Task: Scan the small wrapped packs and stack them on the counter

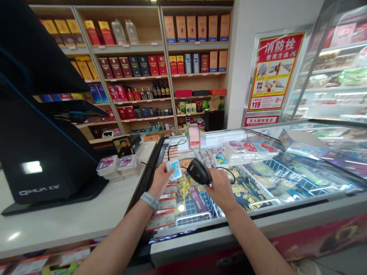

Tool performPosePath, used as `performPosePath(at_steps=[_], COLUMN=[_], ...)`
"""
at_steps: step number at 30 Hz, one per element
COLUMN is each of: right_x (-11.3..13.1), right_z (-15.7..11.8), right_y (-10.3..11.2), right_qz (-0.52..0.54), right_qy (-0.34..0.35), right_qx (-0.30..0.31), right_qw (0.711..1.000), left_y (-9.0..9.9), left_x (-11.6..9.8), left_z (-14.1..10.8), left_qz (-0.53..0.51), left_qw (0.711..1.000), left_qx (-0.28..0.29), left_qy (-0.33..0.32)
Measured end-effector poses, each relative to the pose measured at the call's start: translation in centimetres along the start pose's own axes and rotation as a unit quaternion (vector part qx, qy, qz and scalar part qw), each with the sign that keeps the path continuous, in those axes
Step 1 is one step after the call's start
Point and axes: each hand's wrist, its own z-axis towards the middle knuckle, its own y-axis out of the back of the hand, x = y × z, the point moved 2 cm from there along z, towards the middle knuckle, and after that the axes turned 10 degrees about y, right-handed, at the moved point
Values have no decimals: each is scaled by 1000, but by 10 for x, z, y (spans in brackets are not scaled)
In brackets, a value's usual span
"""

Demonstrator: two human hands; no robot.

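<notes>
Fingers [169, 170] of the left hand [160, 179] curl closed around a small pale-blue packet [175, 170], pinching it from below, while the right hand [220, 190] wraps around the handle of a black handheld barcode scanner [199, 172]. The scanner's nose tips toward the packet and stops just short of it, leaving only a narrow gap between the two. Both hands hang above a glass-topped chest freezer [183, 248], inward of its near rim, with a black cord [174, 144] looping over the freezer behind them. Left of the left wrist, the freezer's side edge runs alongside a white checkout counter [57, 229], where stacks of packets [117, 167] sit near the counter's edge, beside a black payment terminal [37, 152]. Further stacks [236, 152] lie in the freezer, beyond the hands, and a grey watch band [149, 200] circles the left wrist.
</notes>
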Motion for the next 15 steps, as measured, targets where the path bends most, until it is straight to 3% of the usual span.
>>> performPosePath(at_steps=[8, 15], right_x=[-1, 2], right_z=[0, 2], right_y=[0, 3], right_qz=[0, -6], right_qy=[7, 12], right_qx=[-1, -4], right_qw=[1000, 1000], left_y=[2, 4], left_x=[12, 13], left_z=[7, 6], left_qz=[89, 105], left_qw=[995, 992], left_qx=[4, 9], left_qy=[-40, -64])
